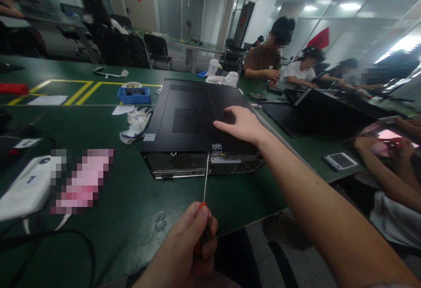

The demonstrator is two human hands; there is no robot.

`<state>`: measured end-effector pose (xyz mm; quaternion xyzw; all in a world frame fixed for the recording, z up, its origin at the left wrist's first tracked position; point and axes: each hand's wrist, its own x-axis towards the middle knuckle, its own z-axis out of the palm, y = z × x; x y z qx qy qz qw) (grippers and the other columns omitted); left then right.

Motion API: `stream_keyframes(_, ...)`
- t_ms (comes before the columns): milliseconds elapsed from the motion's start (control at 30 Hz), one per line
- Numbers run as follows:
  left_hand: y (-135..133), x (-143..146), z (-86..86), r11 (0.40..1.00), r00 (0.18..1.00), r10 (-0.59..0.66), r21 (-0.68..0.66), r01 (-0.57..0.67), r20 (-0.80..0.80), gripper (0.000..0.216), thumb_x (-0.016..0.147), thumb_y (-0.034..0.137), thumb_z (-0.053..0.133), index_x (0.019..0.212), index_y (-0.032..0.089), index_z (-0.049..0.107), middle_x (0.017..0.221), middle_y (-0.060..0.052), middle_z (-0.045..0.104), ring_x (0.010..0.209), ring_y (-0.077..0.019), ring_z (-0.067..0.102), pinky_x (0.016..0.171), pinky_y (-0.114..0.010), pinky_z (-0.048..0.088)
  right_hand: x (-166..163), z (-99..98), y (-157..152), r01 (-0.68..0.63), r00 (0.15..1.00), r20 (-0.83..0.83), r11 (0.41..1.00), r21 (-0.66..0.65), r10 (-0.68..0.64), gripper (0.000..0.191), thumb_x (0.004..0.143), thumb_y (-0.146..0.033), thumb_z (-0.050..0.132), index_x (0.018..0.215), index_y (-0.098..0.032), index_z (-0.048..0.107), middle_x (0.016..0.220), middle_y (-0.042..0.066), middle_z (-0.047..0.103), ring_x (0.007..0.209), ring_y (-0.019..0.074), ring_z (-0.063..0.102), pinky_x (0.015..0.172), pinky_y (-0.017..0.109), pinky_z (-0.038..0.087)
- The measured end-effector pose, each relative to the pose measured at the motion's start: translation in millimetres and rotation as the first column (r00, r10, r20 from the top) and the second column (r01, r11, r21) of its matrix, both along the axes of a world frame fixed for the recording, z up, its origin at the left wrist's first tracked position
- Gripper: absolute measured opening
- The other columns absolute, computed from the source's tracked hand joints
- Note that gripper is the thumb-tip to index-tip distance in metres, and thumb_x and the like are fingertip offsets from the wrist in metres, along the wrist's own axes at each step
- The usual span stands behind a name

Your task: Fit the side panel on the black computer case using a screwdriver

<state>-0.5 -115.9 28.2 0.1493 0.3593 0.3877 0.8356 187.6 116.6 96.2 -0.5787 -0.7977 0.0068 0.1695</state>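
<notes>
The black computer case (194, 117) lies flat on its side on the green table (131, 218), its back panel facing me near the table's edge. The tip of my screwdriver (205, 178) meets the top edge of that back panel, the thin shaft running straight toward me. My left hand (190, 244) is closed tight around the orange handle, low in front of me. My right hand (241, 123) rests flat on the case's upper side, fingers spread and pressing down near the back edge. A pair of white gloves (136, 123) lies just beside the case on the left, with a blue tray (134, 94) farther back. A phone (340, 161) sits on the table to the right, near another person's arm (381, 169).
</notes>
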Motion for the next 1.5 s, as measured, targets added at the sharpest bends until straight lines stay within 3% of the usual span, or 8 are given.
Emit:
stream_keyframes(367, 1, 0, -4.7, 0.999, 0.998, 0.007, -0.049, -0.004, 0.063, 0.033, 0.096, 0.05, 0.054, 0.096, 0.018, 0.057, 0.077, 0.002, 0.051, 0.057, -0.0051, 0.039, 0.048, -0.018, 0.019, -1, -0.2, 0, 0.002, 1.0, 0.007, 1.0, 0.006, -0.002, 0.077, 0.081, -0.075, 0.06, 0.13, -0.016, 0.064, 0.138, 0.015, 0.064, 0.126, 0.0365, 0.058, 0.109, 0.055, 0.045)
stream_keyframes(567, 1, -2, -0.3, 0.998, 0.998, 0.057, -0.017, -0.056, 0.032, 0.035, 0.089, 0.051, 0.067, 0.088, 0.019, 0.053, 0.081, 0.003, 0.053, 0.058, -0.0047, 0.039, 0.047, -0.018, 0.02, 0, -1.5, 2, -0.003, 1.0, 0.015, 1.0, 0.019, 0.003, 0.077, 0.081, -0.075, 0.059, 0.13, -0.016, 0.064, 0.137, 0.014, 0.064, 0.126, 0.0366, 0.058, 0.108, 0.055, 0.045)
stream_keyframes(833, 3, 2, -8.0, 0.999, 0.998, 0.045, -0.003, -0.045, 0.038, 0.036, 0.089, 0.053, 0.064, 0.092, 0.018, 0.06, 0.076, 0.0, 0.058, 0.059, -0.0079, 0.047, 0.048, -0.019, 0.03, 1, -2.3, 3, -0.001, 1.0, 0.012, 1.0, 0.022, 0.001, 0.078, 0.08, -0.077, 0.059, 0.13, -0.018, 0.065, 0.137, 0.013, 0.064, 0.126, 0.0369, 0.058, 0.108, 0.056, 0.045)
stream_keyframes(967, 5, 3, -7.6, 1.0, 0.997, 0.021, -0.024, -0.019, 0.076, 0.041, 0.082, 0.057, 0.072, 0.093, 0.02, 0.06, 0.069, 0.004, 0.054, 0.051, -0.0053, 0.04, 0.045, -0.019, 0.025, 1, -3.2, 3, -0.007, 1.0, 0.001, 1.0, 0.027, 0.007, 0.078, 0.08, -0.077, 0.059, 0.13, -0.018, 0.065, 0.138, 0.013, 0.064, 0.128, 0.0372, 0.057, 0.108, 0.056, 0.044)
stream_keyframes(1067, 3, 5, -2.0, 0.997, 0.996, 0.068, -0.027, -0.066, 0.065, 0.038, 0.084, 0.055, 0.071, 0.095, 0.02, 0.059, 0.072, 0.005, 0.051, 0.049, -0.0029, 0.033, 0.044, -0.017, 0.019, 2, -4.5, 4, -0.003, 1.0, -0.003, 0.999, 0.033, 0.003, 0.078, 0.079, -0.078, 0.058, 0.129, -0.019, 0.066, 0.138, 0.013, 0.064, 0.129, 0.0374, 0.056, 0.108, 0.057, 0.044)
stream_keyframes(1200, -1, 8, 4.9, 0.993, 0.993, 0.12, 0.017, -0.12, 0.006, 0.034, 0.088, 0.046, 0.069, 0.082, 0.016, 0.055, 0.072, 0.005, 0.047, 0.051, -0.0018, 0.03, 0.044, -0.016, 0.018, 2, -5.3, 5, -0.002, 1.0, -0.005, 0.999, 0.035, 0.002, 0.078, 0.079, -0.079, 0.058, 0.129, -0.019, 0.066, 0.138, 0.014, 0.064, 0.129, 0.0385, 0.056, 0.108, 0.059, 0.043)
stream_keyframes(1500, -3, 11, 5.1, 0.987, 0.986, 0.163, 0.025, -0.162, -0.042, 0.033, 0.093, 0.049, 0.062, 0.093, 0.015, 0.062, 0.071, 0.002, 0.053, 0.05, -0.0037, 0.038, 0.044, -0.017, 0.024, 1, -5.0, 2, 0.005, 1.0, 0.001, 0.999, 0.048, -0.005, 0.076, 0.08, -0.078, 0.058, 0.128, -0.019, 0.066, 0.137, 0.013, 0.065, 0.129, 0.0358, 0.056, 0.109, 0.053, 0.043)
